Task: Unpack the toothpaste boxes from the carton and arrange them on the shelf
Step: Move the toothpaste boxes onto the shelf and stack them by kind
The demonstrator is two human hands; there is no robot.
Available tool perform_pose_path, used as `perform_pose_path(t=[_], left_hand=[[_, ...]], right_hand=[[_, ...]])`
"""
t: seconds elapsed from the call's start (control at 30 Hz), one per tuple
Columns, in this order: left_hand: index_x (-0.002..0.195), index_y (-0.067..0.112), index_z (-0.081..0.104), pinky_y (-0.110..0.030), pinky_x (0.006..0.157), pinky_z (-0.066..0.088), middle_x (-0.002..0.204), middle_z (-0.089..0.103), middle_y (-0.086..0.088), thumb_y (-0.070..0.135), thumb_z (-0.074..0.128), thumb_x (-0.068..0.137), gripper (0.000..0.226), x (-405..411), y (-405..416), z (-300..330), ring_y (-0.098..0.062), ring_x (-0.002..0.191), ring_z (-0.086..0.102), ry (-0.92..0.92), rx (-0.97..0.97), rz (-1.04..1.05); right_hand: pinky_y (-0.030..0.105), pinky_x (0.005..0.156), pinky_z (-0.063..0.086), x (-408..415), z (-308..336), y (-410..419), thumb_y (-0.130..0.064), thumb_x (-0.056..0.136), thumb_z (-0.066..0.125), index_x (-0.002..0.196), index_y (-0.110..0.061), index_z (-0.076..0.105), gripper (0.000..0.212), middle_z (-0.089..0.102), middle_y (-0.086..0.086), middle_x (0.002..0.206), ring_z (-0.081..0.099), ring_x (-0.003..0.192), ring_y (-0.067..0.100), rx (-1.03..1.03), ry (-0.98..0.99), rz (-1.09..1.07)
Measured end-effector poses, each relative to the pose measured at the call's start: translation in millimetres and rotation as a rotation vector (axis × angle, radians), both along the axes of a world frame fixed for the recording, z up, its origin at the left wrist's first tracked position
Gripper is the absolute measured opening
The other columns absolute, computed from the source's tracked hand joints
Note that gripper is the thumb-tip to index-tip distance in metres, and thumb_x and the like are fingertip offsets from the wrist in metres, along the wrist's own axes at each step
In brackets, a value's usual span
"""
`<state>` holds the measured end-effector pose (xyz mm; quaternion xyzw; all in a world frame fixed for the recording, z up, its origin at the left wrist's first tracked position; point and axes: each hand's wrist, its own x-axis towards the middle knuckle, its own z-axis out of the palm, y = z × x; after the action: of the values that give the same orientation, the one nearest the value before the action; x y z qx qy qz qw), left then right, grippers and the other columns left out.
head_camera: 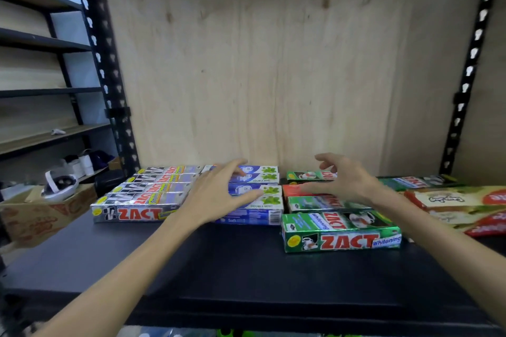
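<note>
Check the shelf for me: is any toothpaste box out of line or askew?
Yes. The front green ZACT Whitening box juts forward of the silver ZACT row and blue boxes, breaking the front line. At far right, the red-and-cream boxes lie angled rather than square.

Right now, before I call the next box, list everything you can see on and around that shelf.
silver ZACT boxes: a flat row, count unclear, silver with red lettering, left part of the shelf
blue Safi boxes: several, blue and white with green leaves, centre, under the left hand
green ZACT boxes: several, green, right of centre; the nearest sits forward of the rows
red box: one, red, among the green ones, mostly hidden
cream and red packs: a few, far right
shelf: one, black
back panel: one, pale wood
carton: one, brown, beyond the shelf's left end
left hand: open, fingers on the blue boxes
right hand: open, over the green boxes; contact unclear
</note>
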<state>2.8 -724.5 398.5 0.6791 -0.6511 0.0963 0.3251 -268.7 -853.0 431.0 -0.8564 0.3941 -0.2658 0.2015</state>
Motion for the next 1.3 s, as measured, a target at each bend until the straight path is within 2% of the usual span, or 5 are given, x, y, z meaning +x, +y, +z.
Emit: perform_pose_path(t=[0.3, 0.53, 0.73, 0.9, 1.3], left_hand=[[0.117, 0.033, 0.069, -0.036, 0.099, 0.051, 0.113, 0.070, 0.020, 0.053, 0.066, 0.090, 0.034, -37, -94, 11, 0.002, 0.108, 0.061, 0.026, 0.146, -0.166], [0.118, 0.038, 0.070, -0.026, 0.092, 0.046, 0.102, 0.071, 0.021, 0.053, 0.075, 0.083, 0.038, -32, -129, 11, 0.010, 0.098, 0.061, -0.024, 0.256, -0.125], [0.114, 0.043, 0.069, -0.041, 0.107, 0.040, 0.106, 0.070, 0.027, 0.058, 0.071, 0.083, 0.034, -29, -142, 14, -0.001, 0.111, 0.061, -0.072, 0.293, -0.017], [0.114, 0.038, 0.069, -0.040, 0.104, 0.031, 0.121, 0.066, 0.019, 0.046, 0.072, 0.084, 0.031, -42, -149, 8, -0.009, 0.120, 0.056, -0.098, 0.196, 0.125], [0.109, 0.022, 0.072, -0.041, 0.091, 0.056, 0.114, 0.072, 0.007, 0.042, 0.086, 0.072, 0.045, -38, -153, 4, -0.014, 0.102, 0.066, 0.140, 0.191, 0.160]], right_hand=[[0.033, 0.102, 0.043, -34, 3, -82, -0.047, 0.094, 0.064, 0.138, -0.020, 0.053, 0.052, 0.056, 0.006, 0.140, 0.054, 0.125, 0.024, -0.081, 0.339, -0.096], [0.038, 0.105, 0.042, -44, 17, -113, -0.056, 0.091, 0.063, 0.139, -0.026, 0.051, 0.057, 0.048, -0.001, 0.148, 0.052, 0.125, 0.023, -0.024, 0.569, -0.060], [0.033, 0.080, 0.043, -40, 14, -121, -0.054, 0.089, 0.067, 0.123, -0.025, 0.051, 0.046, 0.058, 0.001, 0.120, 0.054, 0.098, 0.018, -0.035, 0.503, -0.051], [0.030, 0.067, 0.041, -29, 5, -123, -0.048, 0.092, 0.065, 0.117, -0.027, 0.042, 0.040, 0.051, -0.007, 0.091, 0.055, 0.082, 0.012, -0.083, 0.417, -0.028], [0.029, 0.066, 0.044, -19, -3, -127, -0.042, 0.095, 0.063, 0.122, -0.031, 0.037, 0.040, 0.054, -0.007, 0.090, 0.057, 0.081, 0.011, -0.124, 0.363, 0.009]])
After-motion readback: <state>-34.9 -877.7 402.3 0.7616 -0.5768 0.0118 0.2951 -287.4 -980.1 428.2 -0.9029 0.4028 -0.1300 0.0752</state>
